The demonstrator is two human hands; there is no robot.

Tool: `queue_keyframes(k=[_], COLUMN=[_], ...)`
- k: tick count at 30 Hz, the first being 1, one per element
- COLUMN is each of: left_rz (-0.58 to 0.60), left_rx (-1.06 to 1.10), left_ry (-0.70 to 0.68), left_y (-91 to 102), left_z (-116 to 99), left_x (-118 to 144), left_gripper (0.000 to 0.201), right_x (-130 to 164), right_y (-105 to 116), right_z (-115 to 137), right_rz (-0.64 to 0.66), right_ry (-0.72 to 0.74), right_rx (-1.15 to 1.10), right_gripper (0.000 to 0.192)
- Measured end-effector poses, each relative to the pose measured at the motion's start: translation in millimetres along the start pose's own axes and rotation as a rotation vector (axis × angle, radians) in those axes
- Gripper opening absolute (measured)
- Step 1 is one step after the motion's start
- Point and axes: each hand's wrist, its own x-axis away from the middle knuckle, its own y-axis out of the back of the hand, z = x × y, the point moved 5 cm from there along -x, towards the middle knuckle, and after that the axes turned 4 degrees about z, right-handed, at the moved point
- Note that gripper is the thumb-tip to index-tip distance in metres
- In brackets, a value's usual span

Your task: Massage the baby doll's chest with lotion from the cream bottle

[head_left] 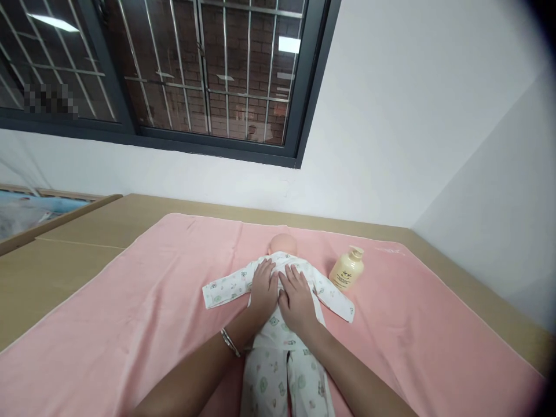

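Note:
A baby doll (282, 244) lies with its head toward the wall, dressed in a white patterned top (228, 289) and matching trousers (266, 379). Both sleeves stretch out to the sides. My left hand (263, 291) rests flat on the left part of the doll's upper body, fingers pointing toward the head. Beside it, my right hand (299, 300) lies flat on the right part, its fingers slightly apart. Neither hand grips anything. A bracelet (230, 341) circles my left wrist. Past the right sleeve stands a pale yellow pump bottle (347, 269).
A pink cloth (139, 289) with some creases covers much of the wooden surface (73, 255). Behind it rises a white wall (369, 116) with a dark-framed, barred window (208, 75). At the far left, something blue and clear (43, 208) lies beyond a wooden edge.

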Motion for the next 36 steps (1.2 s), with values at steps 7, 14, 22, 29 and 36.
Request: queue_keyframes(k=[7, 14, 22, 29, 36], left_rz=[0.011, 0.014, 0.013, 0.021, 0.020], left_rx=[0.002, 0.008, -0.015, -0.009, -0.007], left_ry=[-0.006, 0.011, 0.001, 0.001, -0.001], left_y=[1.6, 2.0, 1.3, 1.1, 2.4], left_z=[-1.1, -1.2, 0.0, -1.3, -3.0], left_x=[-0.4, -0.4, -0.3, -1.1, -2.4], left_gripper=[0.030, 0.030, 0.030, 0.031, 0.031], right_x=[1.7, 1.5, 1.6, 1.3, 0.7], right_y=[-9.1, -7.8, -6.2, -7.5, -7.2], right_z=[-2.1, -2.7, -2.8, -3.7, -3.2], right_rz=[0.008, 0.006, 0.015, 0.004, 0.017], right_ry=[-0.008, -0.014, -0.017, -0.009, -0.017], right_rx=[0.013, -0.007, 0.000, -0.002, -0.014], right_gripper=[0.049, 0.048, 0.047, 0.046, 0.047])
